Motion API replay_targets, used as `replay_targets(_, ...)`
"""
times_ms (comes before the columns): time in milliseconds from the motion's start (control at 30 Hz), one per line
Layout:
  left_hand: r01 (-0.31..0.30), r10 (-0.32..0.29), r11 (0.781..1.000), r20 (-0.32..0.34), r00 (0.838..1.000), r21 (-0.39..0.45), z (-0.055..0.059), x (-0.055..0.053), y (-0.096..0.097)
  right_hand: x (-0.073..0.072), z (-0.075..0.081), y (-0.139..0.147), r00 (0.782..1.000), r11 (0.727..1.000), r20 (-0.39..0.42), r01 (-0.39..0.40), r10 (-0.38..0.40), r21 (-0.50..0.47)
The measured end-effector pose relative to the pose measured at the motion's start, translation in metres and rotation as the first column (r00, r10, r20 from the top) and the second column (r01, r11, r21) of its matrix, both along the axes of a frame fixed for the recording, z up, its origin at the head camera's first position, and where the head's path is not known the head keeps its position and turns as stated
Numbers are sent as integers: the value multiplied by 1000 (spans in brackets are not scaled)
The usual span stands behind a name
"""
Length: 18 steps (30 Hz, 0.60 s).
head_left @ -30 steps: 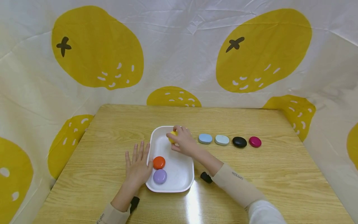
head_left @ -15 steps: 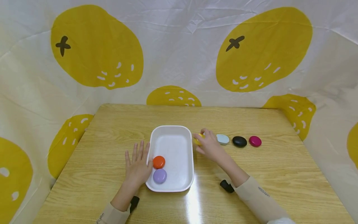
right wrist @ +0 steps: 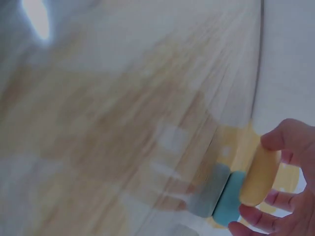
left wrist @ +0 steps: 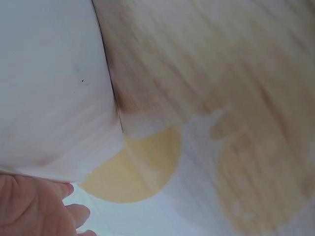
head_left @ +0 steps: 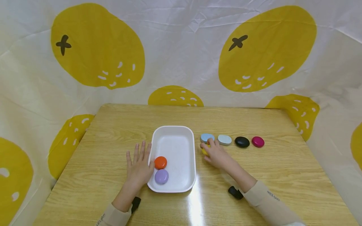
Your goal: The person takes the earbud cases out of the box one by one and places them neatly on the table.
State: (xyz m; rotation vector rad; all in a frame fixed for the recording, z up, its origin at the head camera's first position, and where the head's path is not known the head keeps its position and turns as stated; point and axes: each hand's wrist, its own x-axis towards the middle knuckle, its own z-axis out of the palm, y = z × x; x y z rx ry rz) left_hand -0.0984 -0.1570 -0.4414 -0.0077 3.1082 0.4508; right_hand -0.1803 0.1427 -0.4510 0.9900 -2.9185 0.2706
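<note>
My right hand (head_left: 219, 156) pinches a yellow smooth pebble-shaped piece (right wrist: 262, 177) between thumb and fingers, over the table just in front of a blue oval piece (head_left: 207, 137). In the head view the fingers cover much of the yellow piece. My left hand (head_left: 139, 168) lies with straight, spread fingers beside the white tray (head_left: 182, 185), its thumb at the tray's left rim. Inside the tray, an orange round piece (head_left: 160, 162) and a lilac round piece (head_left: 161, 176) sit by the left wall, one in front of the other.
Right of the blue piece, a pale blue-white oval piece (head_left: 224, 140), a black piece (head_left: 242, 142) and a magenta piece (head_left: 258, 142) lie in a row on the wooden table (head_left: 268, 175). A fruit-printed cloth (head_left: 181, 56) closes off the back and sides.
My right hand has moved from over the tray to the right, carrying the yellow piece, then slightly toward the front, uncovering the blue piece. The left hand has stayed put.
</note>
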Motion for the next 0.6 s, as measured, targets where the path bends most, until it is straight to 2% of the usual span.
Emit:
replay_targets(200, 2, -2, 1000, -1, 1000, -4, 0, 0, 0, 1, -5, 0, 999, 999, -10, -31, 31, 14)
replay_targets(600, 6, -6, 1000, -7, 1000, -10, 0, 0, 0, 3, -4, 0, 1000, 1000, -6, -20, 20, 19)
